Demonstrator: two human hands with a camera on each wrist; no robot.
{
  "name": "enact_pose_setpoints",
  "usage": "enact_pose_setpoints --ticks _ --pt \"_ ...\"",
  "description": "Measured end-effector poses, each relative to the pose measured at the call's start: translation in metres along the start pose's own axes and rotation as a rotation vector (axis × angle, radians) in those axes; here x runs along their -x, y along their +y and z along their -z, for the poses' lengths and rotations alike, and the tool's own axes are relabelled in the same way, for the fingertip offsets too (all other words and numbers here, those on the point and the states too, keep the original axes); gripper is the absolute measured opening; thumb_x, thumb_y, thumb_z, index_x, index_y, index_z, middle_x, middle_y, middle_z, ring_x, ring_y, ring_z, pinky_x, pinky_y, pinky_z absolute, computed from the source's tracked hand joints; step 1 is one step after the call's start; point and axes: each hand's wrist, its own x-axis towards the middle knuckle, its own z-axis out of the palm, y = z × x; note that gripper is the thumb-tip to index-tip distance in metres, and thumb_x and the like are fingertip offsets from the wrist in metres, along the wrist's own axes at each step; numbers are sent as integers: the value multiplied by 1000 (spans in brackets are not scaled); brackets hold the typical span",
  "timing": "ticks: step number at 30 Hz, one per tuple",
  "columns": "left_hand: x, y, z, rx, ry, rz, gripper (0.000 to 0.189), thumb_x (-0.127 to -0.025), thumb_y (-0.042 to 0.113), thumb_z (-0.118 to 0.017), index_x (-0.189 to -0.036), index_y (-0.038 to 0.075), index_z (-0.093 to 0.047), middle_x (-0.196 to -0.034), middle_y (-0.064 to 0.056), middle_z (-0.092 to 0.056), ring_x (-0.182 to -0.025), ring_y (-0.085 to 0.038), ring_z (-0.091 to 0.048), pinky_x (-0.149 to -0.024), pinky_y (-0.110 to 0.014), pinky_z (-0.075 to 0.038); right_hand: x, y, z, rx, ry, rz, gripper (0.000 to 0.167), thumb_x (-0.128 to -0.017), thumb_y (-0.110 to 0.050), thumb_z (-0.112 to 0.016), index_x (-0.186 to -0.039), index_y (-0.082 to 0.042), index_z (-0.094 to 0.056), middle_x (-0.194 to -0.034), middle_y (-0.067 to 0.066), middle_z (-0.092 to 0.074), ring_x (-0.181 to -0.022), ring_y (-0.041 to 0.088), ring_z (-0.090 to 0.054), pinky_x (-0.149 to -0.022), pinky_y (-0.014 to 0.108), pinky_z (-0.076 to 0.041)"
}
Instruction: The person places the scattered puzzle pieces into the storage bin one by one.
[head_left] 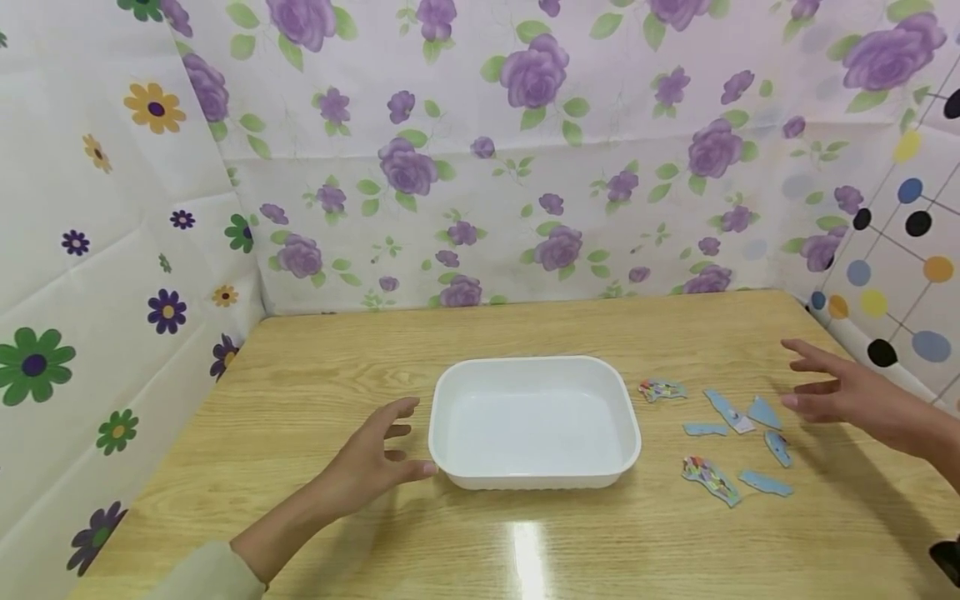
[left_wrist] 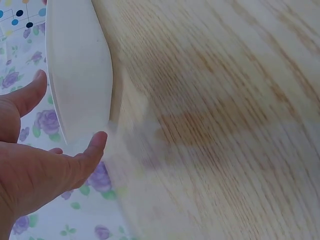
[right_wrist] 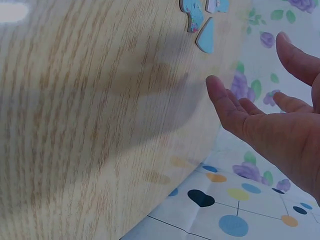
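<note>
A white rectangular tray sits in the middle of the wooden table, with nothing inside it. Beside its left wall my left hand hovers with spread, slightly bent fingers, holding nothing. The left wrist view shows that hand close to the tray's side. Several flat, light-blue puzzle pieces lie scattered right of the tray, two of them with a multicoloured pattern. Past them, at the right, my right hand is held above the table with parted fingers and nothing in its grasp.
The wooden tabletop meets a rear wall covered in purple-rose cloth. On the left hangs a cloth with coloured flowers, on the right one with coloured dots. A dark object shows at the lower right edge.
</note>
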Motion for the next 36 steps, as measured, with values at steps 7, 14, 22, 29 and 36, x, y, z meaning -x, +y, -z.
enact_pose_setpoints --ticks 7,14,22,29,36 --pt "-3 -1 0 39 4 15 90 -77 27 -82 -149 12 -29 -149 -20 -28 -133 -43 -35 -98 -47 -48 -2 1 1 -18 -19 6 89 -97 -25 -59 -154 -12 8 -147 43 -7 -123 59 -37 -81 43 -57" --pt "-6 -1 -1 105 -32 14 88 -77 22 -82 -148 12 -31 -146 -21 -32 -131 -46 -37 -92 -48 -52 -3 6 -2 -37 -22 1 87 -96 -24 -60 -154 -9 3 -145 43 -12 -116 53 -49 -80 42 -57" --pt "-8 -3 -2 201 -78 41 85 -80 20 -80 -148 14 -31 -141 -21 -35 -130 -45 -39 -95 -51 -50 -1 10 -5 -10 -23 -7 84 -97 -26 -59 -154 -7 -1 -143 41 -19 -118 55 -46 -80 43 -57" --pt "-10 -7 -4 275 -100 45 84 -80 17 -79 -148 12 -31 -140 -22 -36 -129 -42 -41 -94 -43 -52 -2 14 -8 34 0 12 81 -96 -23 -62 -153 -2 -9 -140 42 -24 -122 61 -35 -77 38 -57" --pt "-12 -11 -5 284 -114 30 85 -81 16 -79 -150 14 -29 -140 -21 -37 -129 -41 -42 -95 -42 -51 -4 17 -10 61 -14 33 77 -95 -21 -62 -151 2 -14 -139 40 -27 -123 60 -32 -76 30 -53"
